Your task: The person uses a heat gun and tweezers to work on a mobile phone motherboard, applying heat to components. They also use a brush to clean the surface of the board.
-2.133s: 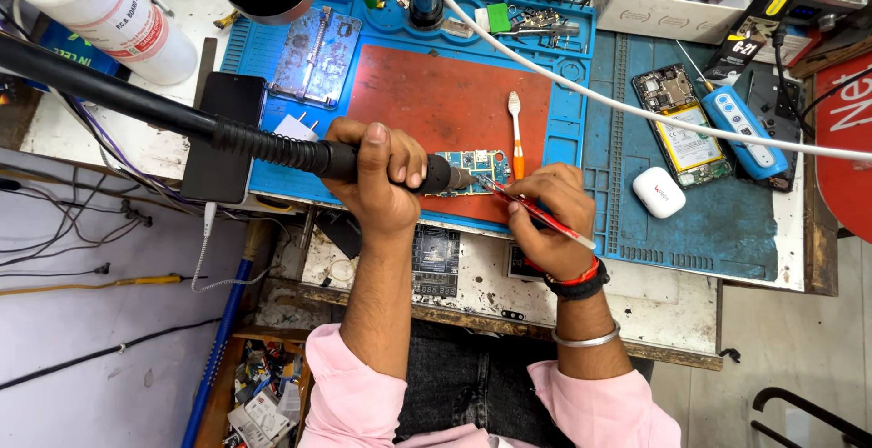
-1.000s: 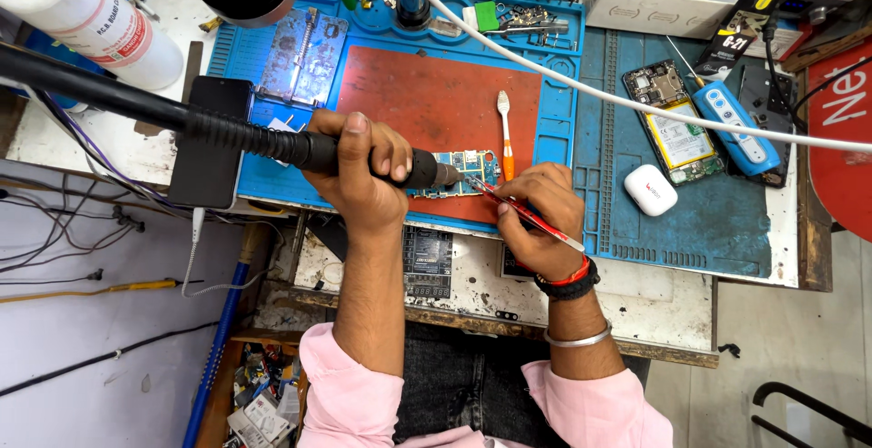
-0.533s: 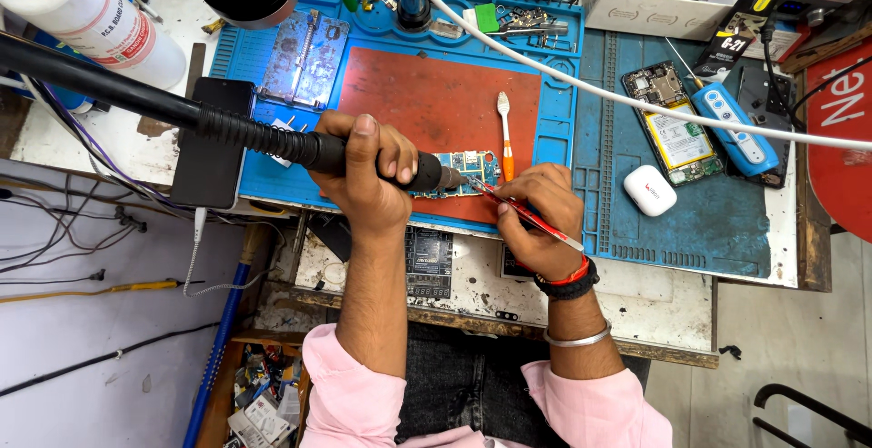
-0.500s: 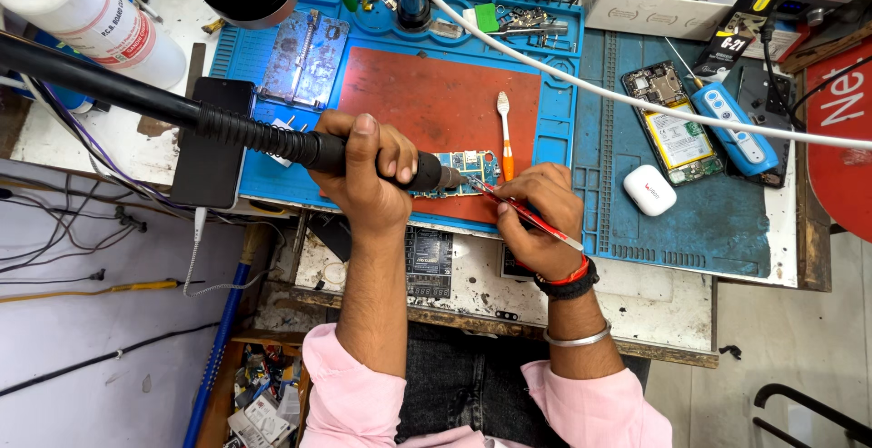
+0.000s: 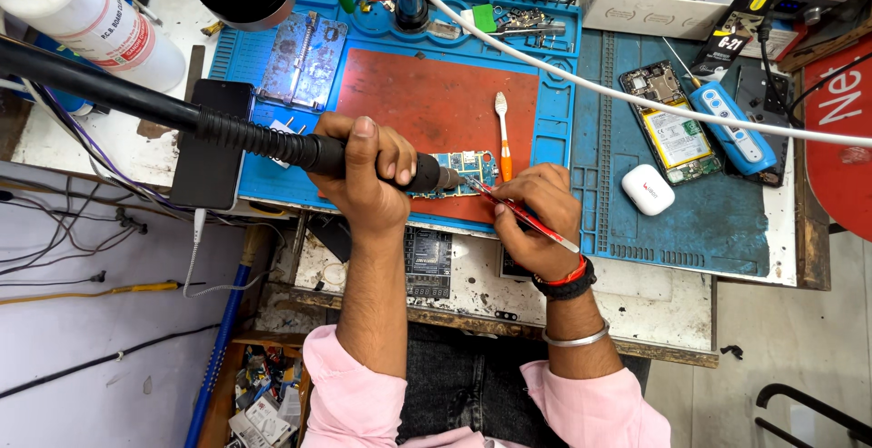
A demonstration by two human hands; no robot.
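Note:
My left hand (image 5: 361, 175) grips the black handle of a hot-air tool (image 5: 272, 144), whose nozzle points at a small blue-green circuit board (image 5: 468, 168) on the red mat (image 5: 427, 103). My right hand (image 5: 536, 221) holds red tweezers (image 5: 522, 216) with their tips on the board's right edge. A white and orange brush (image 5: 502, 134) lies just beyond the board.
A blue work mat (image 5: 690, 221) carries an opened phone (image 5: 672, 134), a blue handheld tool (image 5: 734, 130) and a white earbud case (image 5: 647, 189). A black phone (image 5: 213, 144), a metal holder plate (image 5: 302, 62), a white bottle (image 5: 91, 16) and a white cable (image 5: 590, 84) lie around.
Both hands stay at the board. The view has shifted slightly, and the hot-air nozzle and tweezers remain on the same spot.

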